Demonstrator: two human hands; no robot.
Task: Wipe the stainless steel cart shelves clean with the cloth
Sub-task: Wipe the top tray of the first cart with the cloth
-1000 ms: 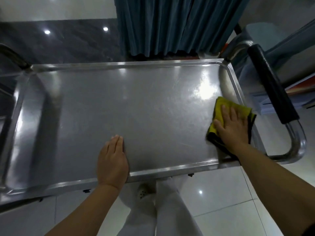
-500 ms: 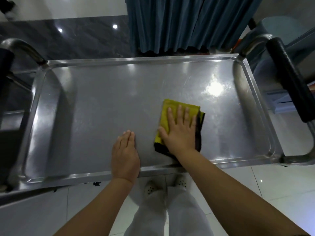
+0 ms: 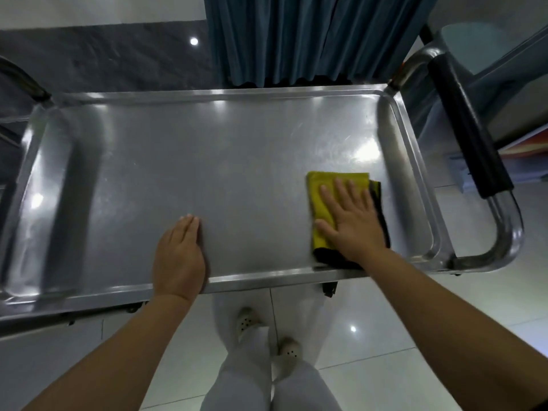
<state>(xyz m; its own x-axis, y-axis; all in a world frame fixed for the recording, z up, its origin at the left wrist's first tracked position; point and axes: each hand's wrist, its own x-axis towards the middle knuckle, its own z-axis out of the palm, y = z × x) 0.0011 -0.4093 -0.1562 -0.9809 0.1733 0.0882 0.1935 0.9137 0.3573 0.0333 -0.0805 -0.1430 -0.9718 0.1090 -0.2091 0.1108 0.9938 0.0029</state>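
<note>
The light is moderate and comes from above. It leaves a white glare patch on the right of the steel shelf [image 3: 237, 161], a fainter one at its left end, and small bright dots on the glossy floor [image 3: 385, 307]. Broad soft shadows run down both ends of the shelf. The curtain [image 3: 296, 40] sits dark. The wide lens bows the shelf's rims and the handle [image 3: 462, 120]. The right hand [image 3: 353, 223] and cloth [image 3: 323, 200] look slightly smeared.
</note>
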